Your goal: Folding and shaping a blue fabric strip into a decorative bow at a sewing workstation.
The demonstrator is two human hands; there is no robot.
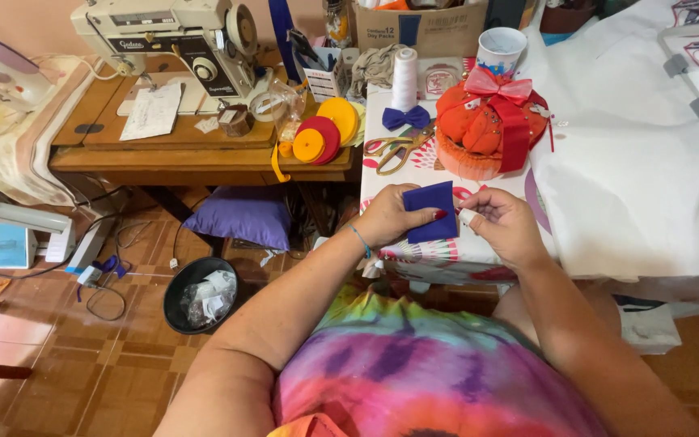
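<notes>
— What do the hands hold?

— In the middle of the frame, the left hand pinches a small blue piece of cloth; its fingers are closed on the left edge. The right hand is just beside the right edge, fingers curled together, but I cannot tell if they grip the cloth.

— And around them?

— Above them, on the table, lie gold scissors, a blue bow and an orange pincushion. A sewing machine stands in the upper left.
</notes>
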